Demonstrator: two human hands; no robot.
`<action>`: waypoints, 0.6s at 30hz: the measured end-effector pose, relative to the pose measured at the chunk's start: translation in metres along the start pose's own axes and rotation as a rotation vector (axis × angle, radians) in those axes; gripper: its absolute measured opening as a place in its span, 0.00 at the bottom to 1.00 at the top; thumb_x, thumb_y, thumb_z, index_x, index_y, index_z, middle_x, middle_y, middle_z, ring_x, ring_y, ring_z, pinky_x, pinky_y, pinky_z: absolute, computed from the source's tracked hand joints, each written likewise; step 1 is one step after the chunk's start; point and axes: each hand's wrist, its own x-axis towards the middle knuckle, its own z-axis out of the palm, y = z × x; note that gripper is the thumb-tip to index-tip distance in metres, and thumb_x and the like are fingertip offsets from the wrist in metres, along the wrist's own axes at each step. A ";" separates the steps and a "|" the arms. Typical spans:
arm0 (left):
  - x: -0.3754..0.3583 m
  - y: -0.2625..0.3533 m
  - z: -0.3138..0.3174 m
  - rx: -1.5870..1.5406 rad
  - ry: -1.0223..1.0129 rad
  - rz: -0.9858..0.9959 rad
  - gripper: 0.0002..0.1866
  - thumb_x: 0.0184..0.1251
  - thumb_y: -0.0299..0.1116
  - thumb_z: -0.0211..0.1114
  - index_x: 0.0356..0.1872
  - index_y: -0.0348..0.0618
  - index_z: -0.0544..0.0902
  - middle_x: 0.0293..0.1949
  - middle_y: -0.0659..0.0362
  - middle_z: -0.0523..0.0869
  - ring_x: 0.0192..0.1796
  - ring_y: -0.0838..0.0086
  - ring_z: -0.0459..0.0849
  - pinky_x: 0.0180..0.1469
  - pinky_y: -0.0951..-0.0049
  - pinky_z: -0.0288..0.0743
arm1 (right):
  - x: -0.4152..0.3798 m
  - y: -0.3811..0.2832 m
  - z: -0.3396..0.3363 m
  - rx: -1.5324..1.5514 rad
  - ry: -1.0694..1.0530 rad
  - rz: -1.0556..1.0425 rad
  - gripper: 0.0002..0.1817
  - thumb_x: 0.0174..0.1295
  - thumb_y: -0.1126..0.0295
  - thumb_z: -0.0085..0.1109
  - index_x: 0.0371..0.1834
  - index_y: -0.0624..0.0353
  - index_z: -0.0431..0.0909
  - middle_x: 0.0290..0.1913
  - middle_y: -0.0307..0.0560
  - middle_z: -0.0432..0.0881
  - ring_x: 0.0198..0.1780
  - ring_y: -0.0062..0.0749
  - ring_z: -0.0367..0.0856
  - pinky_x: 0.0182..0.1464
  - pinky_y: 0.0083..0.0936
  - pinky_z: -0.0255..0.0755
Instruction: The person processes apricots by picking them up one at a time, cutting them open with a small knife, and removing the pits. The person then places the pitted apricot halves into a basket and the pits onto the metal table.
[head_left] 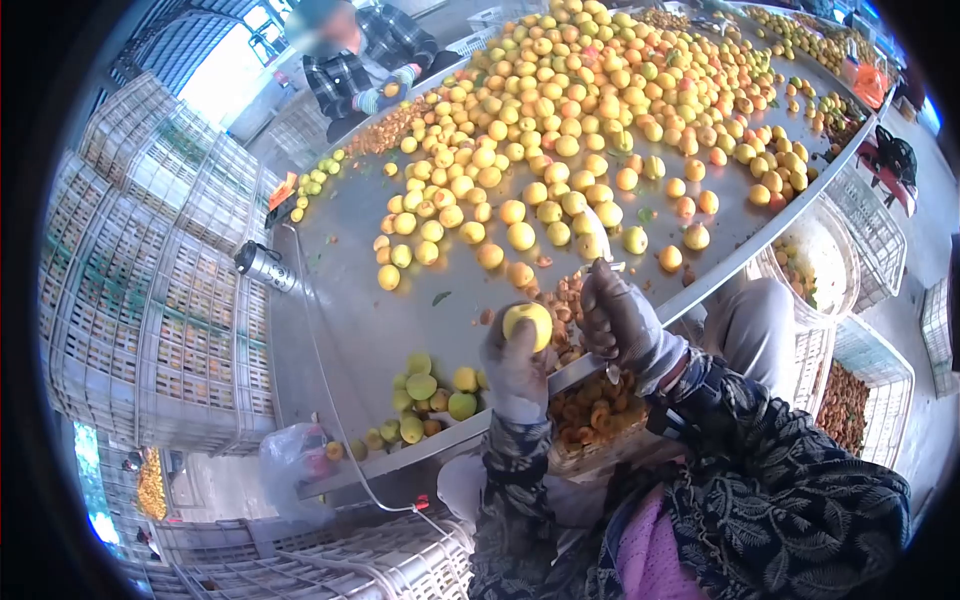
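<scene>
Right hand's tool [612, 372] mostly hidden in glove.

No readable writing anywhere in view.

Neither the white slatted plastic crates [150, 290] stacked beyond the left edge of the grey metal sorting table [350, 310], nor the small steel canister [262, 266] lying near that edge, nor the orange bag [868, 84] at the table's far right corner shows a letter, number, brand or sign that can be made out; any marks there are too small and blurred to read.
</scene>
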 end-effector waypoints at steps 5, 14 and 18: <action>-0.009 0.000 0.023 0.620 -0.021 0.324 0.28 0.73 0.47 0.54 0.61 0.31 0.69 0.42 0.43 0.82 0.44 0.52 0.83 0.47 0.61 0.76 | 0.009 0.004 0.016 -0.515 0.192 -0.254 0.16 0.71 0.54 0.52 0.41 0.57 0.73 0.27 0.33 0.73 0.23 0.15 0.68 0.23 0.14 0.60; -0.018 -0.007 0.033 0.767 -0.065 0.527 0.28 0.75 0.47 0.49 0.60 0.28 0.68 0.51 0.37 0.79 0.52 0.43 0.81 0.50 0.56 0.76 | 0.003 0.003 0.036 -0.469 0.215 -0.372 0.17 0.69 0.58 0.55 0.44 0.64 0.77 0.35 0.36 0.80 0.36 0.16 0.78 0.38 0.17 0.73; -0.026 -0.005 0.044 0.827 0.043 0.534 0.26 0.75 0.45 0.46 0.58 0.28 0.69 0.47 0.37 0.80 0.46 0.43 0.83 0.45 0.54 0.77 | -0.007 0.004 0.063 -0.539 0.305 -0.419 0.12 0.66 0.65 0.57 0.42 0.65 0.79 0.31 0.34 0.78 0.35 0.14 0.74 0.37 0.17 0.70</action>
